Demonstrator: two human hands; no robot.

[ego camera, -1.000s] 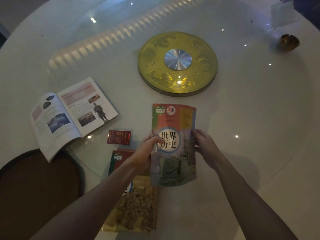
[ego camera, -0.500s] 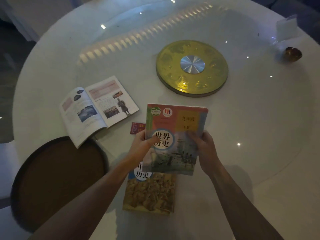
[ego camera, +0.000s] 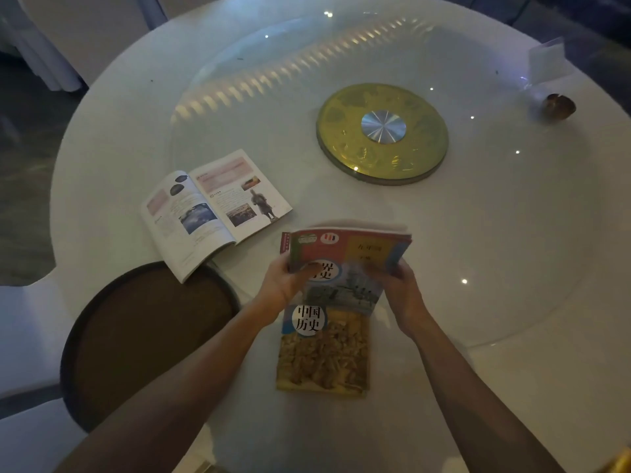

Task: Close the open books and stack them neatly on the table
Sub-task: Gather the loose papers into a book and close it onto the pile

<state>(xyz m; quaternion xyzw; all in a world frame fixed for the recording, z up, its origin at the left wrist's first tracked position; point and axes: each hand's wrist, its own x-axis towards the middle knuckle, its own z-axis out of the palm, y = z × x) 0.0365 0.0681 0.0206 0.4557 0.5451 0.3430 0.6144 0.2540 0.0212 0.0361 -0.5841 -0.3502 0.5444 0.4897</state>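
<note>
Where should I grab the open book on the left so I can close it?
Take the open book by the outer edge of its right-hand page, reaching in from the right with the left hand once it lets go of the closed textbook. It lies flat, face up, and that edge is unobstructed; the near-left corner overhangs the dark round tray.

Both hands on the closed history book (ego camera: pixel 345 254), left hand (ego camera: pixel 283 285) on its left edge, right hand (ego camera: pixel 399 288) on the right, held tilted over the yellow-covered book (ego camera: pixel 324 356) lying shut on the bench (ego camera: pixel 478 233). Open book (ego camera: pixel 215 209) sits off to the left, gold disc (ego camera: pixel 382 131) further back.
</note>
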